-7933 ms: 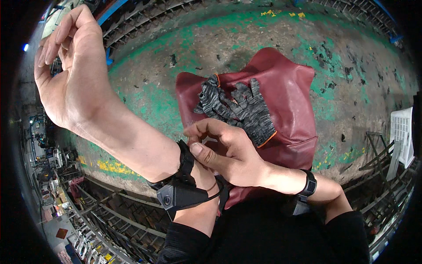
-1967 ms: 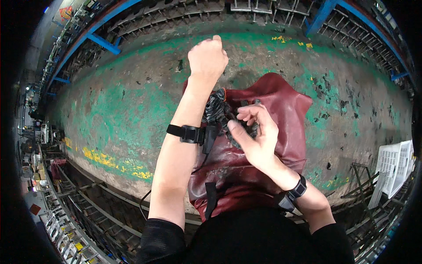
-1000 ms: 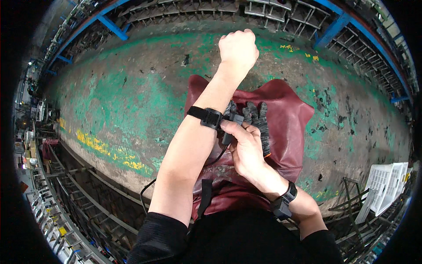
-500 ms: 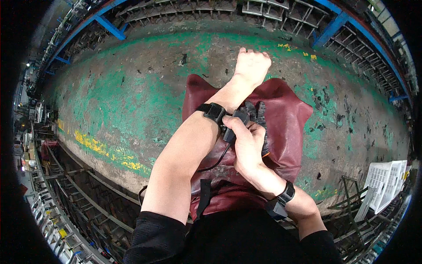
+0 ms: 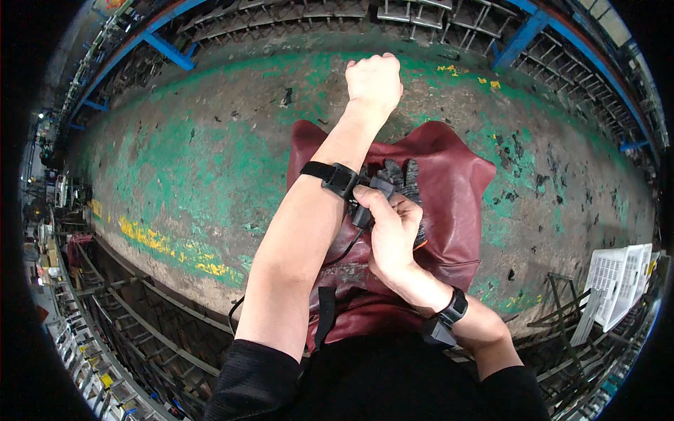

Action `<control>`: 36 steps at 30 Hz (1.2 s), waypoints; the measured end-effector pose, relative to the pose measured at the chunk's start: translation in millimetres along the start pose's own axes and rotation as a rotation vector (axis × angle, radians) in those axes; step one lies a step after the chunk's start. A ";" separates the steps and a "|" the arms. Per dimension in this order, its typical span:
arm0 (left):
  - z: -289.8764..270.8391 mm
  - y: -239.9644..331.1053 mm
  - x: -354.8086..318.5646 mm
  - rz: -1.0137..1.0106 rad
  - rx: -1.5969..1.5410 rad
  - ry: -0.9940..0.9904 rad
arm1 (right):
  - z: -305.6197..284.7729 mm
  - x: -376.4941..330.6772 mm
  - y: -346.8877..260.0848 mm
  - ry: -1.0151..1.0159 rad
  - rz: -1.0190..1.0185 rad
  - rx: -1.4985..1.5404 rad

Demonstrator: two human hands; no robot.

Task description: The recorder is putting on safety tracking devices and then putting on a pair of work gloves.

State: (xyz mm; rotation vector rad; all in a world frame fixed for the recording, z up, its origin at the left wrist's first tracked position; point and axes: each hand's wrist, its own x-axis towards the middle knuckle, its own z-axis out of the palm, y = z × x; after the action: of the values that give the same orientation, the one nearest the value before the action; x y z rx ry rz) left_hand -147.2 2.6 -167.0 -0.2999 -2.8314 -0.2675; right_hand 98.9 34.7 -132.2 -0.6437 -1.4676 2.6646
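My left arm stretches forward over a dark red leather apron [image 5: 449, 203], its hand [image 5: 375, 81] closed in a fist, back upward; nothing shows in it. A black strap with a buckle [image 5: 340, 179] goes round that forearm. Beside the buckle, on the forearm's right side, sits a small black box-shaped device [image 5: 380, 188] with a cable. The thumb and fingers of my right hand [image 5: 393, 224] are closed on this device. A grey knit glove [image 5: 407, 177] with an orange edge lies on the apron, partly behind the right hand. My right wrist wears a similar black strap [image 5: 458, 307].
Around the apron spreads a worn green and grey floor [image 5: 189, 161] with yellow marks. Metal racks [image 5: 147, 302] stand at the near left, and more are at the far side behind blue posts [image 5: 521, 43]. White plastic crates [image 5: 618, 284] stand at the right.
My left fist has swung left and a little farther away, the forearm turning with it. My right hand keeps its grip on the device, and more of the glove shows.
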 end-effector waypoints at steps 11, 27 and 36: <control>-3.9 13.4 -0.9 0.080 -0.002 -0.016 | 0.8 9.9 -8.7 -0.044 0.085 -0.056; -58.8 -6.1 33.4 -0.287 -0.439 0.238 | -7.5 14.7 -17.5 -0.321 -0.019 -0.043; -49.8 -10.4 27.6 -0.206 -0.340 0.307 | 1.6 10.3 -3.4 -0.159 -0.081 -0.110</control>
State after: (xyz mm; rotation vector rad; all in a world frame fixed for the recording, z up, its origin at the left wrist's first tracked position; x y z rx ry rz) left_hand -162.7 -13.0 -113.5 -0.0270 -2.5035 -0.7715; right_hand 88.4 37.6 -132.2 -0.3756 -1.6502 2.6419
